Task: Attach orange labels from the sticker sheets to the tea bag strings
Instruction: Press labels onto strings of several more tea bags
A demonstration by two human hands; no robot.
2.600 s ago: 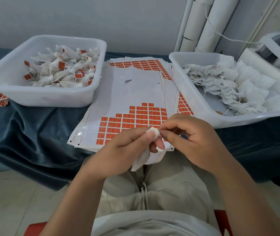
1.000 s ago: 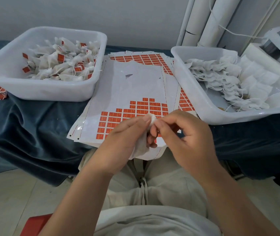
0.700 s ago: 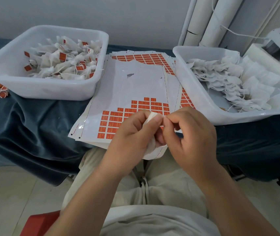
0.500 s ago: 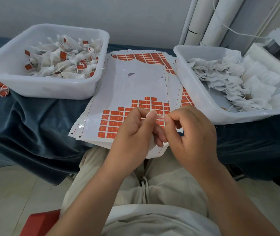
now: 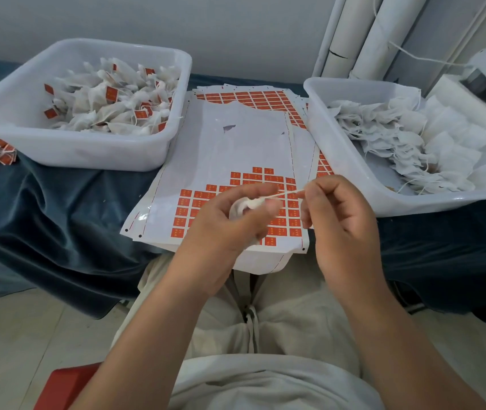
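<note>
Left hand [image 5: 221, 229] around half-hidden tea bag [image 5: 240, 206], string [image 5: 283, 194] in right hand [image 5: 342, 220]

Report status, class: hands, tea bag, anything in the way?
Left hand grips tea bag. Right hand pinches its string, stretched taut. No label seen on it. Sticker sheet right below, nothing blocking.

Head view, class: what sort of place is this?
Probably a small hand-packing workstation: right tub of unlabelled tea bags, left tub of labelled ones, orange sticker sheets between them.
</note>
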